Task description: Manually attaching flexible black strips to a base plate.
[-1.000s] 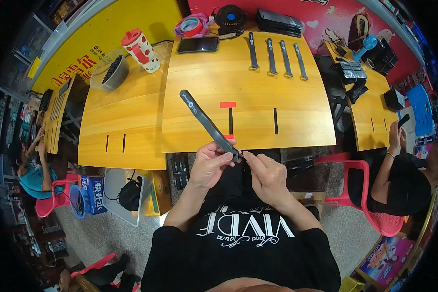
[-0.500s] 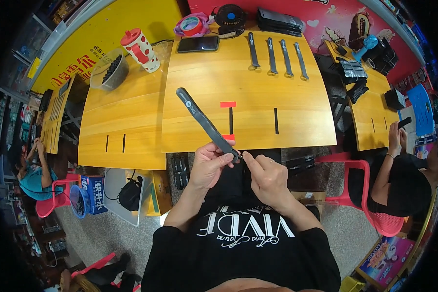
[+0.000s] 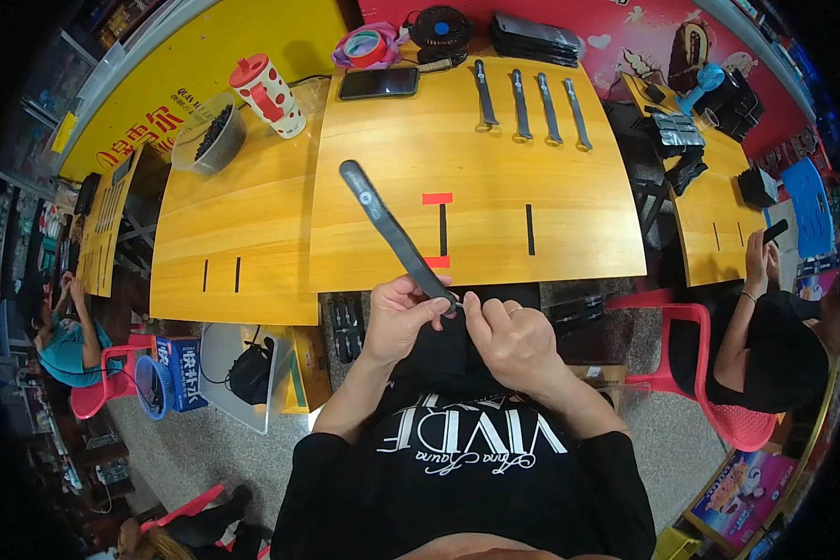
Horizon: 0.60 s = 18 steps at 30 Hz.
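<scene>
My left hand [image 3: 399,317] is closed around the lower end of a long dark grey strap [image 3: 389,229] with a small pale print near its rounded top. The strap slants up and to the left over the table's front edge. Close beside it, my right hand [image 3: 515,341] pinches a small shiny piece at the strap's lower end, too small to make out fully. Several similar straps [image 3: 518,105] lie side by side at the back right of the table, with ring-like pieces at their near ends.
Red tape marks [image 3: 437,199] and black strips [image 3: 530,230] lie on the yellow wooden table [image 3: 364,131]. Farther back are a phone [image 3: 379,84], a small fan [image 3: 441,33] and a stack of dark pouches [image 3: 535,39]. A spotted cup [image 3: 269,97] and a bowl of black pieces [image 3: 210,140] stand left. Co-workers sit both sides.
The strap has turned slightly in my left hand, and its top end sits a little higher. My right hand has shifted slightly right and toward me, still pinching at the strap's lower end.
</scene>
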Motion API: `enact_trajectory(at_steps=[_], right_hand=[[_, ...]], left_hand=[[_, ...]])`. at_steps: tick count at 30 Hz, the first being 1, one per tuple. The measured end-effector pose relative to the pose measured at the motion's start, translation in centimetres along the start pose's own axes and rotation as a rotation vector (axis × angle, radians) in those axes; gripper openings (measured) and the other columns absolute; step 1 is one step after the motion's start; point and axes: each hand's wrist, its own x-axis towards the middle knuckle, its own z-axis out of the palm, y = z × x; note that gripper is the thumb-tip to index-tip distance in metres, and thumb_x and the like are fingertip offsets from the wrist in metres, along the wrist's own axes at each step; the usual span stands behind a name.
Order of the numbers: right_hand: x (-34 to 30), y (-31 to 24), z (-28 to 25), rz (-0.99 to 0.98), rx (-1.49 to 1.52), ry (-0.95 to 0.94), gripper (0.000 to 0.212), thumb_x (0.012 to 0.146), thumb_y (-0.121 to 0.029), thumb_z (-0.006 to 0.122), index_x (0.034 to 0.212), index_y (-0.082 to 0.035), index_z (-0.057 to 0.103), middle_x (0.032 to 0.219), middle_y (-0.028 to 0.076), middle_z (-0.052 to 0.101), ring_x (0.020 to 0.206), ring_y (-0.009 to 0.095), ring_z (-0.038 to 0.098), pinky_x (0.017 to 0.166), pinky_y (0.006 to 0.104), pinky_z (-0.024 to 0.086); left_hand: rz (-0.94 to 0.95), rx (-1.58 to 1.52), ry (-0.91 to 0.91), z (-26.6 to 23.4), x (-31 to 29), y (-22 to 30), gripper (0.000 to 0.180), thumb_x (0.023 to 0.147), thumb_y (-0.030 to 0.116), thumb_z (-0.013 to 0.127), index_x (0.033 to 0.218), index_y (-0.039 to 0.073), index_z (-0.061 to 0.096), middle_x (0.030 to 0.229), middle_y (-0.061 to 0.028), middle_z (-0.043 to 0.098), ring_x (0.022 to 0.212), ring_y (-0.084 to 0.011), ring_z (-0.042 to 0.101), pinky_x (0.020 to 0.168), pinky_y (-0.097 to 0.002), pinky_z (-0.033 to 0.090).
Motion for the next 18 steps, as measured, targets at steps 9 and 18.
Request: enact_trajectory(at_steps=[9,18], right_hand=[[-0.1,1.2,2.4,0.058,0.359,0.112,0.038,0.075,0.0,0.059,0.113,0.003,0.058,0.072,0.009,0.057,0.058,0.024,0.06,0.049,0.0332,0.047],[-0.2,1.1,3.6,0.018,0.535,0.235,0.047,0.069,0.009,0.058,0.116,0.004,0.057,0.079,0.012,0.062,0.068,0.026,0.065,0.056,0.0343,0.051]], left_hand=[[-0.075,0.007,-0.084,0.1,0.4,0.7,0.027,0.087,0.001,0.067,0.114,-0.003,0.064,0.09,-0.0082,0.069,0.074,-0.0144,0.067,0.058,-0.0216,0.051],[-0.317,-0.48,-0.151,0.0,0.8,0.4,0.03,0.093,0.009,0.061,0.12,-0.005,0.06,0.1,-0.0125,0.068,0.082,-0.0207,0.067,0.071,-0.0286,0.055]])
